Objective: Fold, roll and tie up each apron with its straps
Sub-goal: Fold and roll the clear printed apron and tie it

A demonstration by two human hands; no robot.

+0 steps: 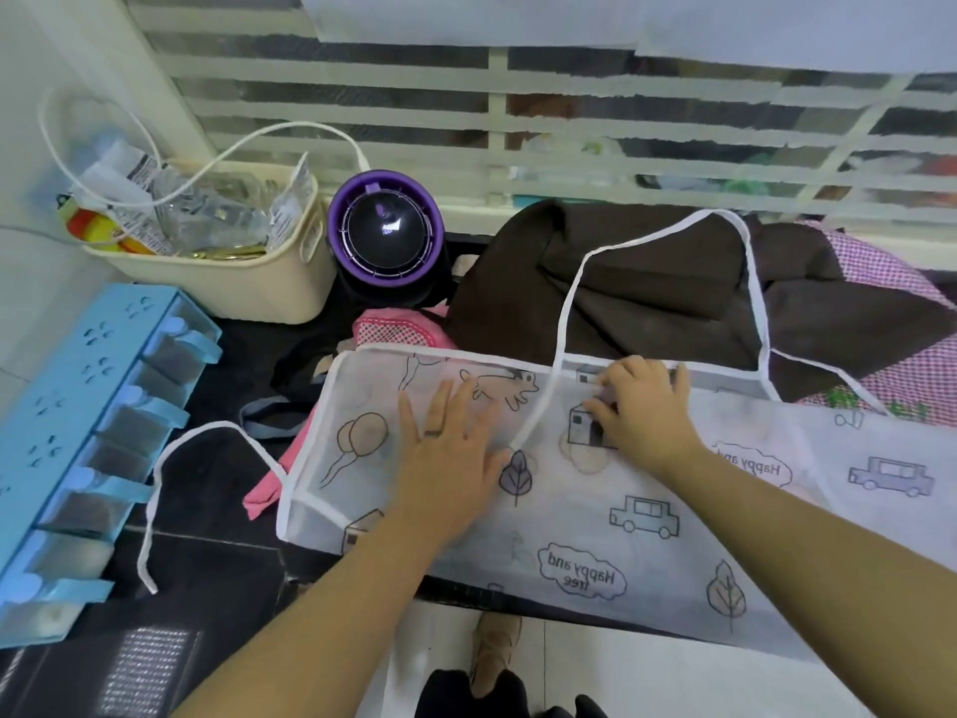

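we press the printed apron (595, 510) on the dark counter (217, 551)
our left hand (445, 443) lies flat, fingers spread; our right hand (639, 406) pinches its fabric; behind, a cream basket (290, 282) holds plastic packets (155, 199)

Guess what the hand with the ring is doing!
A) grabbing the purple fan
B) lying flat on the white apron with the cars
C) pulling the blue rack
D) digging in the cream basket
B: the left hand, with the ring on one finger, lies flat with straight fingers on the white apron.
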